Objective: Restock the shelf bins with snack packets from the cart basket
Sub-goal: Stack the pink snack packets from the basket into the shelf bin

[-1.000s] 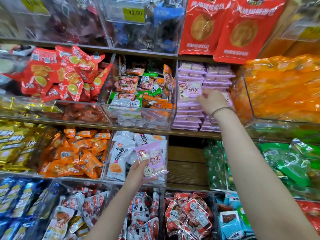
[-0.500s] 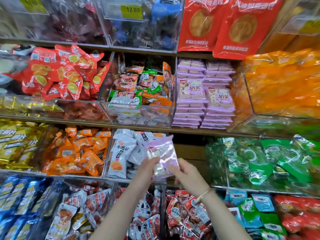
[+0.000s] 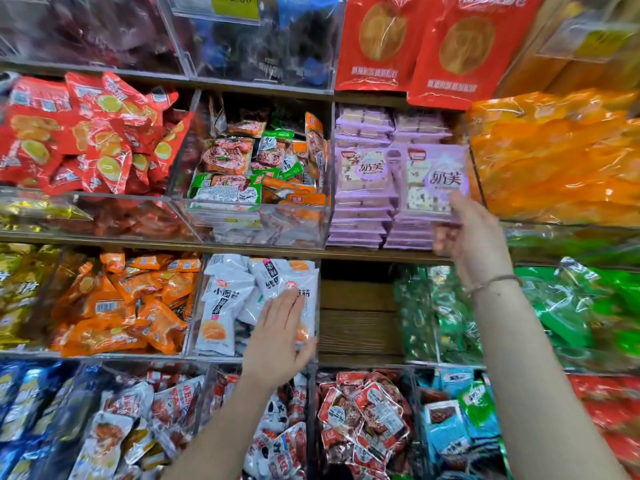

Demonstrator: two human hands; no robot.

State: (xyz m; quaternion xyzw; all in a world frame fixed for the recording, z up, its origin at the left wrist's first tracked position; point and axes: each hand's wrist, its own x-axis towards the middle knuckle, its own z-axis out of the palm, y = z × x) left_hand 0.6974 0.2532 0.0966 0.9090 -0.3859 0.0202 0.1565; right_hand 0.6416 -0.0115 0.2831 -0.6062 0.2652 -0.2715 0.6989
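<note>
My right hand [image 3: 472, 237] grips a lilac snack packet [image 3: 434, 180] by its lower right corner and holds it upright against the right stack of lilac packets [image 3: 360, 216] on the middle shelf. Another lilac packet [image 3: 363, 171] stands upright on the left stack beside it. My left hand [image 3: 277, 337] is lower down, fingers straight and spread, holding nothing, in front of the clear bin of white packets [image 3: 225, 299]. The cart basket is out of view.
Clear bins fill the shelves: red packets [image 3: 86, 133] at upper left, mixed green and brown packets [image 3: 249, 161] at centre, orange bags [image 3: 554, 157] at right, orange packets [image 3: 121, 306] and green packets [image 3: 571, 306] below. A bare wooden gap [image 3: 356, 313] lies between the white and green bins.
My right hand took the lilac packet from my left hand and raised it to the right lilac stack. My left hand let go and now hangs open by the white packets.
</note>
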